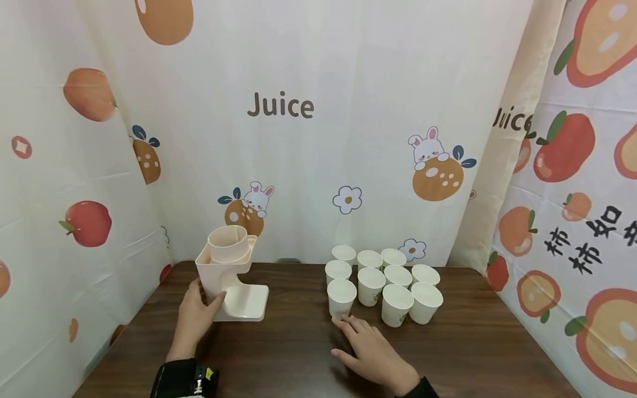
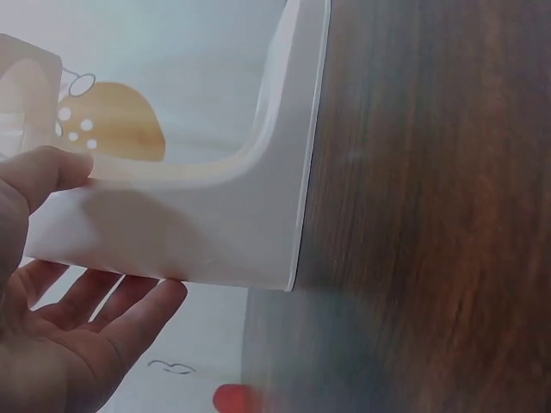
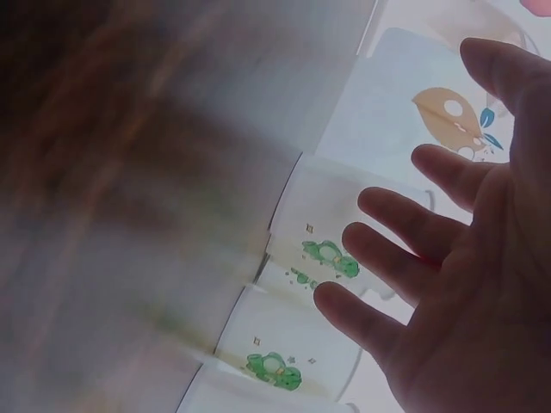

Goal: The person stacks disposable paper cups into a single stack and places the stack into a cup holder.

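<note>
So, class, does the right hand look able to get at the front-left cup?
Probably yes: the right hand is empty and close before the front-left cup, with nothing visible between them. The other cups stand behind it or to its right.

So the left hand [image 1: 196, 312] and right hand [image 1: 370, 349] are bare, black sleeve [image 1: 170, 380] on the left arm, dark chunky gadget [image 1: 212, 384] there with a yellow-green patch [image 1: 209, 373], black cuff [image 1: 422, 389] on the right.
</note>
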`<state>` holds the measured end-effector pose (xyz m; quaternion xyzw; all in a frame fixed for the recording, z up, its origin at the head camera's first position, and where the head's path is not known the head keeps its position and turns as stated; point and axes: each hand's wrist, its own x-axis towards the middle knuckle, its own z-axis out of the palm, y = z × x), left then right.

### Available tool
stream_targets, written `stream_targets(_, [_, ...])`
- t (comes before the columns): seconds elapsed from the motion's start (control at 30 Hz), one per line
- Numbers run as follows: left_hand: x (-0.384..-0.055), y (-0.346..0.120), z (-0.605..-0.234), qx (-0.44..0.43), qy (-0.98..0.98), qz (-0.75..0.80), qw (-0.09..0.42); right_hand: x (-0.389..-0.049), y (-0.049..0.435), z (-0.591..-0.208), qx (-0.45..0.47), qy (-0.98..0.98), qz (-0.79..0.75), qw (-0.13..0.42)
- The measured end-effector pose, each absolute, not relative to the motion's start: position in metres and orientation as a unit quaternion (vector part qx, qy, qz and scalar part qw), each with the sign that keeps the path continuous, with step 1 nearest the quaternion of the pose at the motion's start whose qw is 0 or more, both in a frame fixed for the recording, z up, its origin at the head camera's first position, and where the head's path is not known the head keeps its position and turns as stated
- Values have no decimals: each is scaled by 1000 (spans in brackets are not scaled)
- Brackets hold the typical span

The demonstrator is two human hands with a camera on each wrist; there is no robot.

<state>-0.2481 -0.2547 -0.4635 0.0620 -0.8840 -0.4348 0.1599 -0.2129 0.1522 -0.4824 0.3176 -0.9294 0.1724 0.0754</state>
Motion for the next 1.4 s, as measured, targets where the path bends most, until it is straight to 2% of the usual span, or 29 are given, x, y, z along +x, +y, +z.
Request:
stream_targets(0.3, [-238, -252, -463, 51, -895, -418, 148, -212, 146, -485, 335, -923, 175, 76])
stream_targets(0.6, [-227, -248, -460, 28, -903, -397, 159, -211, 142, -483, 341, -921, 180, 64])
stream_targets(0.93, [-214, -242, -457, 20, -908, -393, 143, -213, 142, -484, 342, -919, 185, 61])
stream_targets(1.4, [-205, -236, -458, 15, -912, -378, 156, -213, 140, -482, 342, -919, 191, 46])
